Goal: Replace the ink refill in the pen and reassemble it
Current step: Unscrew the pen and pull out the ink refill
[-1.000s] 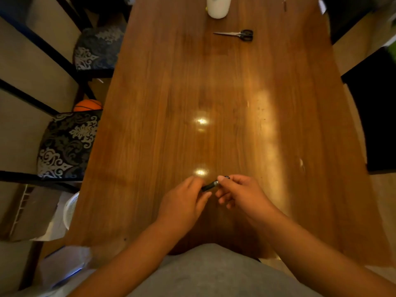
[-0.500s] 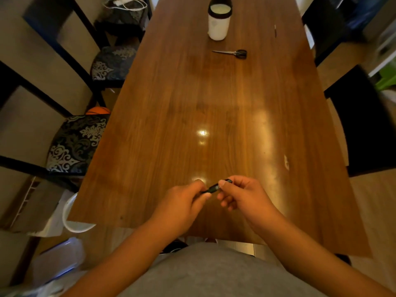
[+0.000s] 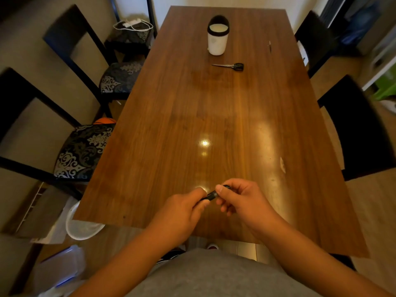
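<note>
A short black pen [image 3: 211, 195] is held between both hands, just above the near end of the wooden table [image 3: 192, 116]. My left hand [image 3: 182, 207] is closed around its lower left end, and most of that end is hidden in the fist. My right hand [image 3: 240, 198] pinches the upper right end between thumb and fingers. Only a small dark stretch of the pen shows between the hands. No loose refill is visible.
A white cup with a black rim [image 3: 217, 37] stands at the far end, with black-handled scissors [image 3: 230, 66] lying just in front of it. A thin dark stick [image 3: 270, 46] lies far right. Patterned chairs [image 3: 83, 151] line the left side, dark chairs [image 3: 362, 129] the right.
The view has tilted upward, so more of the far table and the cup show. Both hands keep the same grip on the pen, with hardly any movement between them.
</note>
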Demonstrator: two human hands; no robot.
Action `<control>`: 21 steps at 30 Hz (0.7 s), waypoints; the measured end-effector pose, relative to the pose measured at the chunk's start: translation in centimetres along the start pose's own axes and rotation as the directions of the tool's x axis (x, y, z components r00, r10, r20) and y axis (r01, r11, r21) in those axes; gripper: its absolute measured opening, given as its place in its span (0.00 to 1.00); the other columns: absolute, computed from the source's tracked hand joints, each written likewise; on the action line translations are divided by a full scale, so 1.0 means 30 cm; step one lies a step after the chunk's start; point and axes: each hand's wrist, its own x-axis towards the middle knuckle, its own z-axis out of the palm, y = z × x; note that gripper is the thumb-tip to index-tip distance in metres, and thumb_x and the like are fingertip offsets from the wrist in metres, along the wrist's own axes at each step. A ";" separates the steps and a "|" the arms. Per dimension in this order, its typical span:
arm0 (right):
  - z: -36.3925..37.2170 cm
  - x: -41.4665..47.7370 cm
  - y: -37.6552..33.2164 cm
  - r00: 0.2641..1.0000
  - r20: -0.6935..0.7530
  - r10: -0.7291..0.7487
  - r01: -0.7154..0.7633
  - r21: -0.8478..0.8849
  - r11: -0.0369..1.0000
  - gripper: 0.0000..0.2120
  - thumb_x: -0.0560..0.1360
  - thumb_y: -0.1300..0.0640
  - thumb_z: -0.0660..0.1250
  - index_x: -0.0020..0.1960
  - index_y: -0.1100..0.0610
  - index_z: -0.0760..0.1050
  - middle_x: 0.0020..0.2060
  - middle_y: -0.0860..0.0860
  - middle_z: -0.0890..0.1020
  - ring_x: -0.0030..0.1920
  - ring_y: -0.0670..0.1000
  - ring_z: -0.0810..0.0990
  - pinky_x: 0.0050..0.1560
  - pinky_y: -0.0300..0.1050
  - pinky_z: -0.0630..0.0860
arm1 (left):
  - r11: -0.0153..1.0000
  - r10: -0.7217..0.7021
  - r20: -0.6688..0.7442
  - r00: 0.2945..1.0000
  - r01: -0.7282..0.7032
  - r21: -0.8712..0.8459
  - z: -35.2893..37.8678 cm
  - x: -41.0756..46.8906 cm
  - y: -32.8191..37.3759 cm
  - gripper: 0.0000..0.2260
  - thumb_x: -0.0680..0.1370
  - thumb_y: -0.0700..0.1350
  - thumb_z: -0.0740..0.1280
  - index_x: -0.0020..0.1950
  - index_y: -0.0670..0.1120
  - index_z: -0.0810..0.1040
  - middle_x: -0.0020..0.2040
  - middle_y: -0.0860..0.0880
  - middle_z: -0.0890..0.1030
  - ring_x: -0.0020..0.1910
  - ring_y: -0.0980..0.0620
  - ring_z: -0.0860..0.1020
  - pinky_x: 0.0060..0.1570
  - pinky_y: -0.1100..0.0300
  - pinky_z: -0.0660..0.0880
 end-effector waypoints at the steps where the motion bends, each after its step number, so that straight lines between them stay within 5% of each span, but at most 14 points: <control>1: -0.007 -0.001 -0.002 1.000 0.016 -0.017 0.017 -0.012 1.000 0.07 0.76 0.62 0.67 0.42 0.63 0.79 0.27 0.51 0.81 0.26 0.46 0.76 0.25 0.36 0.72 | 0.995 -0.030 0.039 0.999 0.033 -0.091 -0.001 0.001 0.000 0.05 0.80 0.50 0.61 0.46 0.52 0.74 0.31 0.52 0.77 0.30 0.54 0.76 0.30 0.61 0.67; 7: -0.042 -0.006 -0.014 0.987 0.138 -0.083 0.094 -0.075 0.993 0.06 0.76 0.62 0.67 0.42 0.59 0.81 0.29 0.52 0.82 0.28 0.47 0.78 0.28 0.36 0.74 | 0.748 -0.069 0.353 0.933 0.283 -0.601 -0.021 0.002 -0.009 0.09 0.80 0.49 0.60 0.41 0.53 0.76 0.27 0.52 0.77 0.23 0.60 0.69 0.26 0.69 0.67; 12: -0.037 0.015 0.020 0.993 0.104 -0.055 0.055 0.001 0.998 0.08 0.76 0.59 0.68 0.38 0.56 0.81 0.29 0.52 0.82 0.27 0.47 0.78 0.26 0.37 0.73 | 0.924 -0.084 0.059 0.995 0.100 -0.369 0.014 0.005 -0.017 0.08 0.79 0.49 0.65 0.41 0.58 0.75 0.27 0.55 0.78 0.27 0.61 0.74 0.29 0.71 0.68; 15: -0.093 0.055 0.037 0.997 -0.065 0.031 -0.023 0.123 0.992 0.10 0.75 0.54 0.69 0.36 0.53 0.81 0.27 0.50 0.80 0.26 0.46 0.75 0.25 0.37 0.72 | 0.993 -0.022 -0.045 0.999 0.016 -0.118 0.017 -0.009 -0.054 0.07 0.78 0.50 0.65 0.41 0.57 0.71 0.26 0.55 0.73 0.27 0.59 0.73 0.26 0.68 0.66; 18: -0.223 0.107 0.033 0.969 -0.226 0.101 -0.065 0.162 0.985 0.12 0.76 0.53 0.68 0.34 0.52 0.81 0.27 0.49 0.79 0.26 0.45 0.75 0.26 0.38 0.72 | 0.990 -0.130 -0.056 0.990 0.126 -0.068 0.008 -0.049 -0.129 0.07 0.78 0.51 0.65 0.41 0.54 0.72 0.26 0.55 0.72 0.27 0.58 0.73 0.24 0.66 0.65; 21: -0.284 0.135 0.076 0.968 -0.186 0.168 -0.153 0.091 0.984 0.11 0.75 0.55 0.69 0.35 0.51 0.81 0.29 0.49 0.80 0.28 0.45 0.76 0.26 0.38 0.73 | 0.950 -0.296 -0.058 0.954 0.287 -0.122 0.007 -0.073 -0.197 0.07 0.78 0.50 0.65 0.41 0.55 0.73 0.29 0.52 0.77 0.28 0.60 0.75 0.26 0.67 0.67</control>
